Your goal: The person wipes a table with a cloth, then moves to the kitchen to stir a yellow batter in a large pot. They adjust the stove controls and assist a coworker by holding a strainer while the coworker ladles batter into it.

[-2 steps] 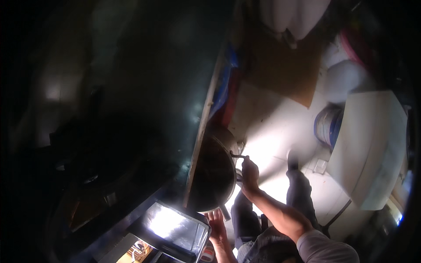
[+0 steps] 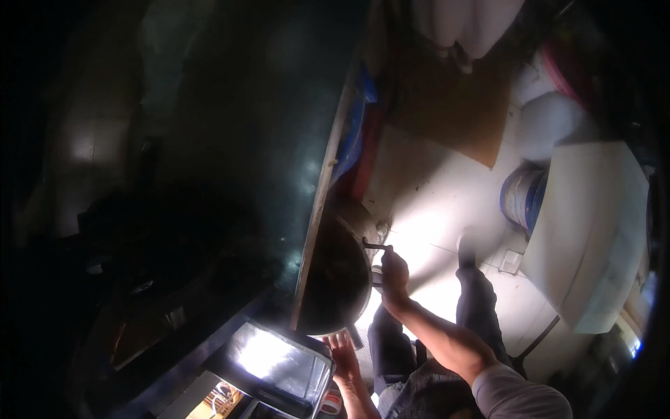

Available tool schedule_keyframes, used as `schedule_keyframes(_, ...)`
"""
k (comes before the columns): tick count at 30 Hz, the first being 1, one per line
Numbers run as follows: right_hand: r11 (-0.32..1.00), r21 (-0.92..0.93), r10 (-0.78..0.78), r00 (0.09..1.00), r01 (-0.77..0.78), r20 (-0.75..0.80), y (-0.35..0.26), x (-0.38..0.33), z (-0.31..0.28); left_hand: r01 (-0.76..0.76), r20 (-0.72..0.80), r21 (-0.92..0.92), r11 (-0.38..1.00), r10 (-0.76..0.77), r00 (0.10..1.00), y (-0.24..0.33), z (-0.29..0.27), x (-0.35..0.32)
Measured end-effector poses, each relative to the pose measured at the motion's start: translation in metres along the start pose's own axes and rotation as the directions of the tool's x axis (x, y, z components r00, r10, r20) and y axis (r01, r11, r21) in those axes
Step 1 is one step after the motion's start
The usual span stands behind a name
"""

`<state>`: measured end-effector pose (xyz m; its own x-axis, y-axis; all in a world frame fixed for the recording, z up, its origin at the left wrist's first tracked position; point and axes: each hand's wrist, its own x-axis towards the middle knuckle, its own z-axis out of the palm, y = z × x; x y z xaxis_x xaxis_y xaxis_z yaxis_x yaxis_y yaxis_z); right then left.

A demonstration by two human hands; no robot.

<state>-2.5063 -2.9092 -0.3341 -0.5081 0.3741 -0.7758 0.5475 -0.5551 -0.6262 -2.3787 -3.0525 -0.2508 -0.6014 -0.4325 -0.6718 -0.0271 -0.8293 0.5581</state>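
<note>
A large, dark, round vessel (image 2: 340, 279), like a pot, sits half under the edge of the dark worktop. Its inside is too dark to make out. My right hand (image 2: 395, 274) is closed round a bent metal handle (image 2: 377, 246) on the vessel's right side. By the vessel's near rim, my left hand (image 2: 343, 355) has its fingers stretched out, palm up, with nothing seen in it. The fingertips are close to the rim; whether they touch it I cannot tell. A bright rectangular lamp (image 2: 278, 363) lies just left of that hand.
The worktop's pale edge (image 2: 322, 188) runs along the left. On the right stand a large pale box (image 2: 590, 237) and a round tub with a blue rim (image 2: 520, 199). A brown sheet (image 2: 453, 112) lies on the white tiled floor (image 2: 433, 216). A roll of tape (image 2: 331, 403) is near my left wrist.
The vessel and my right hand on its handle have shifted very slightly to the left. My left hand stays almost where it was.
</note>
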Motion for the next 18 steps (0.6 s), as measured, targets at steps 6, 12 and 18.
schedule_keyframes(6, 0.985, -0.174, -0.023, 0.998, 0.014, -0.05, -0.019, -0.028, 0.053, -0.15, -0.06, -0.06, 0.987, 0.146, 0.987, 0.017, 0.018, 0.024)
schedule_keyframes(12, 0.947, -0.284, 0.194, 0.972, -0.149, 0.136, 0.026, -0.014, 0.12, -0.162, -0.018, 0.115, 0.98, 0.166, 0.986, 0.026, 0.013, 0.037)
schedule_keyframes(18, 0.984, -0.168, 0.067, 0.997, -0.059, 0.04, 0.075, 0.015, 0.163, -0.259, 0.133, 0.722, 0.642, 0.238, 0.962, 0.005, -0.017, 0.052)
